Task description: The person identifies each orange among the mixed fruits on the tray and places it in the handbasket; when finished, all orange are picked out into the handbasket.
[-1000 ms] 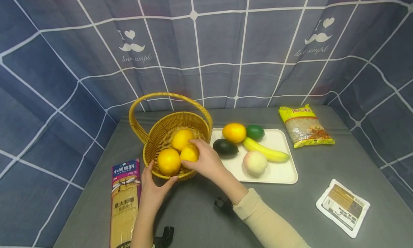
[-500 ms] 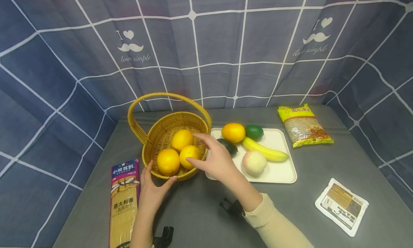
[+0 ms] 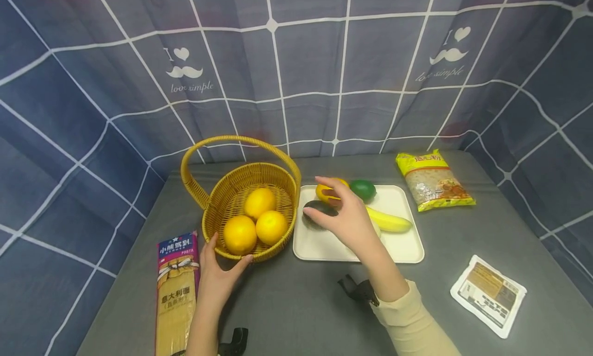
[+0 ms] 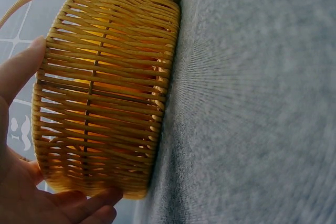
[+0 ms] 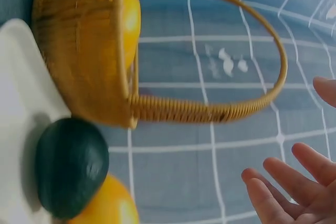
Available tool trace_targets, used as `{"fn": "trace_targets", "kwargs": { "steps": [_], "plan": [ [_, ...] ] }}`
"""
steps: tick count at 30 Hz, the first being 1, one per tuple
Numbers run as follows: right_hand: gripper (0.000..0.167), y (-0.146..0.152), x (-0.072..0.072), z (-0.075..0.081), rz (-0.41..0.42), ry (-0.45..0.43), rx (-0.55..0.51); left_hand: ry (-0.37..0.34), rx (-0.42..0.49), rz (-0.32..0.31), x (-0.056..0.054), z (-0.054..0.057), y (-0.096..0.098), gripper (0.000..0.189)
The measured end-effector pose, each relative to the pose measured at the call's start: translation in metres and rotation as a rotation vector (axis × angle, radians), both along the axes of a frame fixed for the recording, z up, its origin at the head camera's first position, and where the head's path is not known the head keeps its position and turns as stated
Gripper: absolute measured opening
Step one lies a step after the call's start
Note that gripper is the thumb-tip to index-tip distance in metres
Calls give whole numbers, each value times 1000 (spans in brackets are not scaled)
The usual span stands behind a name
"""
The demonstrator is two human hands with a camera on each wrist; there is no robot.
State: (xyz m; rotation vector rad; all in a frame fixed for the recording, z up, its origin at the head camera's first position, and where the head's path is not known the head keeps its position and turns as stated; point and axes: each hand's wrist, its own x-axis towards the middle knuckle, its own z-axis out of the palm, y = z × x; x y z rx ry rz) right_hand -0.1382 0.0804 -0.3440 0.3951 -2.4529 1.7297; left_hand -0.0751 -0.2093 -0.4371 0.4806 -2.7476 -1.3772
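My left hand point(image 3: 217, 281) holds the near left side of the yellow wicker basket point(image 3: 227, 196), thumb and fingers spread against the wicker. Three oranges lie inside: one at the back point(image 3: 260, 203), one front left point(image 3: 240, 235), one front right point(image 3: 271, 227). My right hand point(image 3: 354, 222) hovers above the white tray point(image 3: 319, 254), thumb and fingers apart, holding nothing. Under its fingertips lies a dark avocado point(image 3: 316, 215). A yellow-orange fruit point(image 3: 323, 192), a green fruit point(image 3: 363, 190) and a banana point(image 3: 391, 221) share the tray. The hand mostly hides a pale peach.
A pasta pack point(image 3: 176, 299) lies left of my left forearm. At the back right is a yellow food bag point(image 3: 435, 181), and a white sealed packet point(image 3: 488, 296) lies at the right. Checked blue cloth point(image 3: 310, 73) hangs behind the grey table point(image 3: 296, 304).
My right hand has let go of the front right orange in the basket and moved right, over the tray. The left hand has stayed at the basket.
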Motion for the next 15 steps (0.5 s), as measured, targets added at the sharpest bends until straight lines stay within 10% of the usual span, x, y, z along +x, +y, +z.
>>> {"fn": "trace_targets", "kwargs": {
  "steps": [15],
  "plan": [
    [69,41,-49,-27,-145,-42,-25,21,-1,-7,1,-1,0,105]
  ]
}}
